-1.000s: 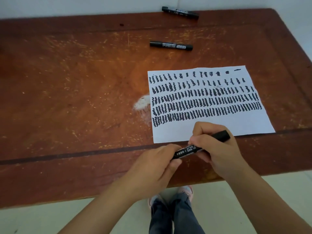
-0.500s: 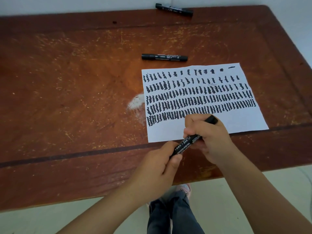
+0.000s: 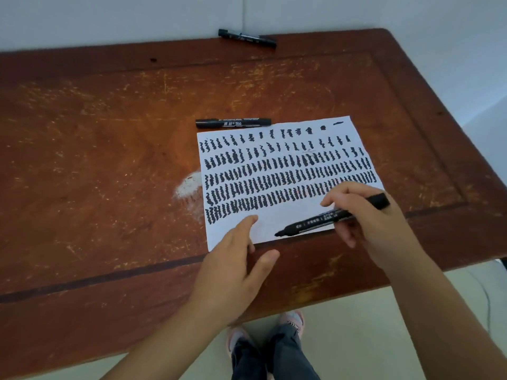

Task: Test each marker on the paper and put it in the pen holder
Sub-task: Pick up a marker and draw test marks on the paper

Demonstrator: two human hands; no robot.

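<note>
Testing underway: right hand [image 3: 367, 215] grips uncapped marker [image 3: 323, 218] over paper [image 3: 277, 226]; left hand [image 3: 236, 259] open w/ fingers on sheet; 2 markers [image 3: 233, 123] left on desk [image 3: 96, 160], holder unseen.

Scratched wooden table [image 3: 109, 160], white paper [image 3: 288, 218]

One head cam, wide-angle, looking fwd and steeply down over the bench [image 3: 109, 165] from its near edge; close enough that forearms fill the lower frame, floor visible below.

Left hand [image 3: 233, 270] flat, right hand [image 3: 367, 215] curled
</note>
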